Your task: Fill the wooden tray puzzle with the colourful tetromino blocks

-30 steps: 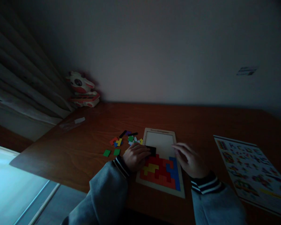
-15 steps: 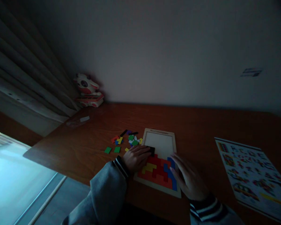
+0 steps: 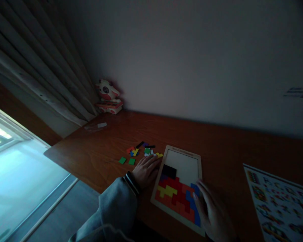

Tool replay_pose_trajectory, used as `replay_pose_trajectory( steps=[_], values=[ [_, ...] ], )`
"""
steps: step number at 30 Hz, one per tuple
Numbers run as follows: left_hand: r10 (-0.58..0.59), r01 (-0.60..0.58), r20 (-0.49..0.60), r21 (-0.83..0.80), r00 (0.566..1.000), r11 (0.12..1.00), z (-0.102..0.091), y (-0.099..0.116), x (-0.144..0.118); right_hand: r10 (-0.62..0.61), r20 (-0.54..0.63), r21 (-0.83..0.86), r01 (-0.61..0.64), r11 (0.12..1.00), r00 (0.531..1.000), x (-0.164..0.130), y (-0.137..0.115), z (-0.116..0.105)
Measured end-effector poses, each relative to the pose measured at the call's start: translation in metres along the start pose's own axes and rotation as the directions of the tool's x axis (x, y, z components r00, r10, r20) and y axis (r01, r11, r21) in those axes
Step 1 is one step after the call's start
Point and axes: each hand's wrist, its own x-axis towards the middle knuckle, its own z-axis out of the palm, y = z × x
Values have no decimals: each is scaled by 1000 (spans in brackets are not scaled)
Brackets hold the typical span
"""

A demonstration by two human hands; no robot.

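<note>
A wooden puzzle board (image 3: 197, 158) lies flat near the front edge of the worktop (image 3: 224, 144), its lower half filled with red, yellow and blue pieces and its upper half bare. A black piece (image 3: 169, 171) is seated at the left side of the frame, on top of the filled rows, with no finger on it. The left hand (image 3: 146, 169) lies flat on the worktop just beside the board's left edge, its grip released and nothing held, fingers stretched toward the loose pieces (image 3: 141, 152) scattered beyond the board's far left corner. Two green pieces (image 3: 127, 161) lie a little apart from that heap, toward the worktop's left edge. The right hand (image 3: 213, 213) rests open at the board's near right corner, its fingertips touching the blue pieces there; nothing is grasped by it.

The step in hand is judged to be the choosing of a further piece, the black one being placed. A shape matching the stepped gap beside the black piece would be called for, then a pinch, a turn and a flat slide into the frame, while the board is steadied at its corner.

A printed pattern sheet (image 3: 280, 198) lies toward the worktop's right edge, and a small toy figure (image 3: 108, 96) stands in the far left corner by the curtain (image 3: 40, 67).
</note>
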Motion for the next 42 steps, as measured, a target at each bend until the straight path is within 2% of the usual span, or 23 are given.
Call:
replay_pose_trajectory(
  steps=[4, 11, 20, 25, 29, 34, 37, 42],
  values=[
    [8, -9, 74, 11, 997, 1000, 3, -2, 0, -3, 14, 1, 3, 1000, 1000, -3, 4, -1],
    [-51, 52, -23, 47, 998, 998, 7, -10, -6, 17, 42, -49, -15, 999, 999, -9, 13, -4],
    [44, -44, 21, 4, 999, 999, -7, -40, -23, 74, 93, -34, -71, 997, 993, -14, 19, -8],
    [-32, 31, -41, -38, 999, 999, -11, -45, -27, 40, 153, -180, -11, 984, 987, -12, 16, -7],
    [-109, 106, -61, -51, 992, 993, -14, -43, -20, -18, 186, -264, 68, 962, 982, -7, 12, 1],
    [-125, 125, 59, 20, 990, 992, -6, -45, 7, -42, 128, -298, 79, 951, 991, 3, -1, 15],
    [-187, 183, 70, 66, 980, 981, 1, -50, 20, -43, 101, -267, 69, 961, 994, 6, -8, 17],
    [-230, 224, 50, 108, 972, 969, 6, -57, 18, -57, 92, -247, 79, 966, 994, 8, -8, 16]
  ],
)
